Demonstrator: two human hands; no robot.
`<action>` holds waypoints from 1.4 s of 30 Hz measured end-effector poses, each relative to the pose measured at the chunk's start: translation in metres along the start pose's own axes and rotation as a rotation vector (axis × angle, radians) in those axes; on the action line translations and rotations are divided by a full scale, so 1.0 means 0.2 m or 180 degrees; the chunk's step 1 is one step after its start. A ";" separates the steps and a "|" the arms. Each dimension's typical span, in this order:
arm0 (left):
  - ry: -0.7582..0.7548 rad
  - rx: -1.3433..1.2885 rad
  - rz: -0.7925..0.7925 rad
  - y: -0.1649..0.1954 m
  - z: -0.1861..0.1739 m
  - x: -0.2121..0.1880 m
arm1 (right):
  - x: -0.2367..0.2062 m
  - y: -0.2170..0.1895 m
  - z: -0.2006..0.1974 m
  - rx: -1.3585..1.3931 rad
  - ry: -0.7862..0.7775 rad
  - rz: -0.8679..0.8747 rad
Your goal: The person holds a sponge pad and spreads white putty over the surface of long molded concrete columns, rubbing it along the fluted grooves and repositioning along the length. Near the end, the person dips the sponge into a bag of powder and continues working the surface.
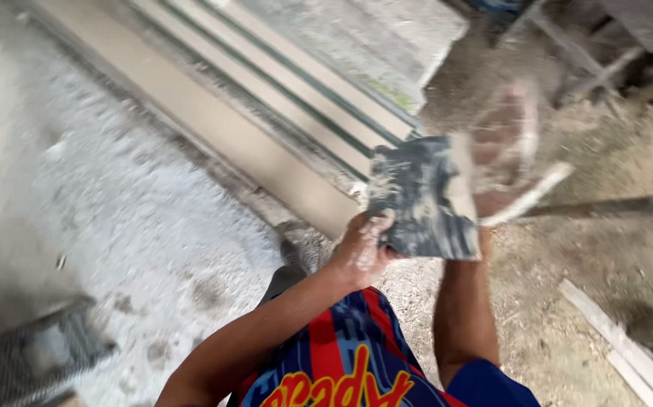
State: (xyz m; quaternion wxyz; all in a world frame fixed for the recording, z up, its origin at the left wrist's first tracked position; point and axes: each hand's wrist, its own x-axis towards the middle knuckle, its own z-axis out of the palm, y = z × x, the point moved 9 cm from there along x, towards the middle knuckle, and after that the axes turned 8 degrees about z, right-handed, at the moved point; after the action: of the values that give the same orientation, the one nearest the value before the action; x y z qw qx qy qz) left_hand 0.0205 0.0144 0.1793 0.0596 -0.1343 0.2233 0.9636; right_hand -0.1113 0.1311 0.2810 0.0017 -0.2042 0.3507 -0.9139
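The left hand [360,249] grips a plaster-smeared dark board [424,200] by its lower edge; the blurred right hand [503,143] clasps a pale-bladed trowel [526,197] beside it, above stacked boards [281,98]

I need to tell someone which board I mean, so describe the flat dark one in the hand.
Start at the stack of pale long boards on the floor. Just right of its near end, the left hand grips a flat board. Unlike those, it is dark, short and plaster-smeared.

Building site, stacked plasterboard sheets [281,90], dusty rubble-strewn dirt floor [567,301], loose timber slats [628,354], plaster-splashed ground [138,218]
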 end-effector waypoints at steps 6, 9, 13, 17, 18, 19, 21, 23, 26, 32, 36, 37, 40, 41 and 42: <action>0.0705 -0.0211 0.0233 0.11 -0.02 0.13 | -0.13 0.23 -0.01 0.0640 0.0035 0.0218; 0.0753 -0.0018 0.0477 0.20 -0.11 0.21 | -0.29 0.30 -0.08 0.0337 0.0412 0.0692; -0.0243 0.0337 0.0619 0.29 -0.20 0.22 | -0.22 0.20 -0.15 -0.0536 -0.0457 0.0888; -0.0229 0.0766 -0.0026 0.20 -0.45 0.18 | -0.04 0.11 -0.35 -0.1002 -0.0618 0.0919; -0.0035 0.0930 -0.0258 0.16 -0.52 0.17 | -0.02 0.11 -0.37 -0.1176 -0.0771 0.0846; -0.0237 0.0844 -0.0176 0.15 -0.51 0.16 | -0.03 0.13 -0.39 -0.1216 -0.0817 0.0955; -0.0646 0.0655 0.0030 0.16 -0.47 0.17 | -0.06 0.22 -0.43 -0.1299 -0.0956 0.1168; -0.0566 0.0178 -0.0066 0.12 -0.43 0.21 | -0.13 0.30 -0.46 -0.1177 -0.0904 0.1241; 0.0123 0.0061 0.0089 0.11 -0.42 0.27 | -0.30 0.49 -0.56 -0.0294 -0.0382 0.2144; 0.1540 0.0197 0.0167 0.24 -0.45 0.27 | -0.54 0.55 -0.54 -0.0059 -0.0859 0.2500; 0.1268 0.0735 0.0967 0.55 -0.52 0.28 | -0.58 0.57 -0.64 -0.1061 -0.1626 0.2702; 0.1163 0.0723 0.1055 0.58 -0.55 0.26 | -0.62 0.66 -0.77 -0.1864 -0.1445 0.3328; 0.0978 0.0815 0.1186 0.62 -0.66 0.17 | -0.62 0.87 -1.12 -0.4250 -0.1311 0.4480; 0.0972 0.0922 0.1168 0.61 -0.69 0.14 | -0.60 0.92 -1.19 -0.4899 -0.1341 0.4632; 0.0958 0.1022 0.1151 0.59 -0.72 0.13 | -0.57 0.95 -1.27 -0.5576 -0.1361 0.4869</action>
State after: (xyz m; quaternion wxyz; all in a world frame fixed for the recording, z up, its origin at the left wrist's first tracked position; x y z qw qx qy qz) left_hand 0.0089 -0.1537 0.0957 -0.1265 -0.2226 0.3997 0.8802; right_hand -0.1275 0.1674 -0.0531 0.4665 -0.0215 0.8815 -0.0706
